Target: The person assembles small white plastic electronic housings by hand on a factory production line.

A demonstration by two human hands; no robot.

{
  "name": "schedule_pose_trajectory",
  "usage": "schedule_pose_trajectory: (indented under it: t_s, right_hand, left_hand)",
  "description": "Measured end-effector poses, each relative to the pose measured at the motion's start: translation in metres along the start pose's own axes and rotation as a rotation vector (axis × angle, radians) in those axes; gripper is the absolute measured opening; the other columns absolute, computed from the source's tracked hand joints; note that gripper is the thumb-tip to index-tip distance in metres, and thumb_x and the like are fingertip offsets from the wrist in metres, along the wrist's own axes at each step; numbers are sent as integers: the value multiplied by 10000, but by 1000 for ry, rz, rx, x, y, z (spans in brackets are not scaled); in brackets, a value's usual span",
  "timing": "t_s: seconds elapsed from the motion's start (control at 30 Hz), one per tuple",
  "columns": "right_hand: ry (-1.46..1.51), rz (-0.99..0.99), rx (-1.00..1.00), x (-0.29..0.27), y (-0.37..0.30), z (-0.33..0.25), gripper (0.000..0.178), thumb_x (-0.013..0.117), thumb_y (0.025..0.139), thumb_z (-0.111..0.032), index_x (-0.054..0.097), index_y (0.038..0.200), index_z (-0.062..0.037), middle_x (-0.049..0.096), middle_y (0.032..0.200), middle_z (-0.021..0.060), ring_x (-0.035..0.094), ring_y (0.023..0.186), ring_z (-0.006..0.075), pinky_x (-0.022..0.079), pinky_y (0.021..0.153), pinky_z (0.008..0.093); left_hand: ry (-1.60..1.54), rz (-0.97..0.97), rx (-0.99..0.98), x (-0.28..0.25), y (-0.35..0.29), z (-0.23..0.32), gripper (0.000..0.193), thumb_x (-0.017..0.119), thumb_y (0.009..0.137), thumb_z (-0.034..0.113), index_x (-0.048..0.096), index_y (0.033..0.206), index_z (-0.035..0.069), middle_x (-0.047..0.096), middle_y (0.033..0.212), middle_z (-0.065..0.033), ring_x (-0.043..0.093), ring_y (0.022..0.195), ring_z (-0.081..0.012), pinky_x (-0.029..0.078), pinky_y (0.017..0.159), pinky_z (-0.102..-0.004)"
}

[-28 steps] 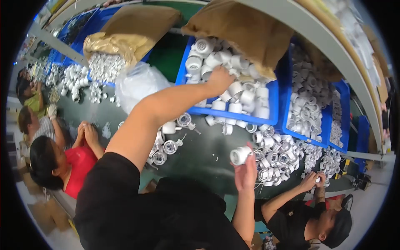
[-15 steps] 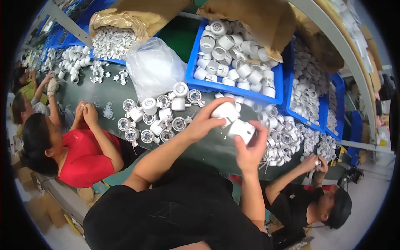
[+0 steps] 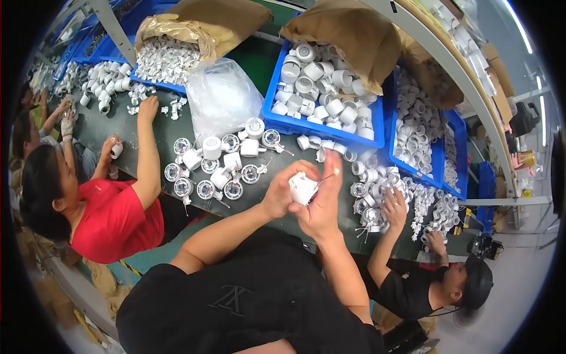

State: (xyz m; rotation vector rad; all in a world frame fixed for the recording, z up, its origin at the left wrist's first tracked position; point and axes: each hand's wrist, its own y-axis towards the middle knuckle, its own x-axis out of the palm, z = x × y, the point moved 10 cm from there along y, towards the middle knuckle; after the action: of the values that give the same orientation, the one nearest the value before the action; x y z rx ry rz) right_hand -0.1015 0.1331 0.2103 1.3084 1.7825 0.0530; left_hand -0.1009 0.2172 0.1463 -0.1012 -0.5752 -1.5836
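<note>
Left hand (image 3: 280,190) is gripping a white housing (image 3: 302,187); right hand (image 3: 324,206), fingers extended, is holding its right side. Housing is sitting between both hands, nearer than the blue bin (image 3: 324,133).

dk grn table (image 3: 171,131), wht round parts (image 3: 211,147), sm wht pcs (image 3: 175,109), clr plastic bag (image 3: 227,97)

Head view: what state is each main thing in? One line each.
Left hand: curled around the white housing
Right hand: closed against the white housing
White housing: held between both hands
Central blue bin: filled with white pieces
Clear plastic bag: bulging
Left paper bag: open, small parts showing
</note>
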Motion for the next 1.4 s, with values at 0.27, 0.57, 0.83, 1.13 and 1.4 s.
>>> schedule_pose_trajectory:
  t_s: [0.27,0.57,0.83,1.13,1.4]
  right_hand:
    - [112,-214,-112,34,-11,2,1086,658,791,-625,173,1507,32,296,1514,265,289,1403,448,201,1150,575]
    - [230,-425,332,110,-25,53,854,681,870,-410,236,1509,-56,295,1484,226,533,1180,350,505,908,387]
    - [-293,-16,549,9,-75,197,467,725,830,-262,565,1195,-20,538,1202,204,547,1092,397,463,923,450]
    - [13,117,986,61,-93,301,513,817,724,-212,580,1141,-30,678,997,160,664,896,372,526,805,421]
    - [1522,419,1308,0,-274,209,348,607,958,-149,524,1275,-32,629,1182,59,611,1003,158,515,831,290]
  left_hand:
    - [-52,164,-168,-22,-26,-30,738,228,973,688,556,1046,32,600,935,-32,541,822,-98,443,734,-245]
    - [120,778,-400,-138,-66,-54,375,739,868,305,605,1108,50,610,1035,-69,581,933,-154,470,833,-295]
    - [1455,640,-120,-185,-59,2,764,828,645,142,506,1337,111,275,1496,-241,197,1406,-471,195,1141,-565]
    - [1003,29,112,-10,16,-79,296,703,746,54,629,1032,55,559,1259,-151,482,1242,-387,391,1039,-479]
    - [1055,-569,-229,104,45,-272,547,739,729,153,542,1237,107,544,1227,-120,558,1119,-335,491,930,-444]
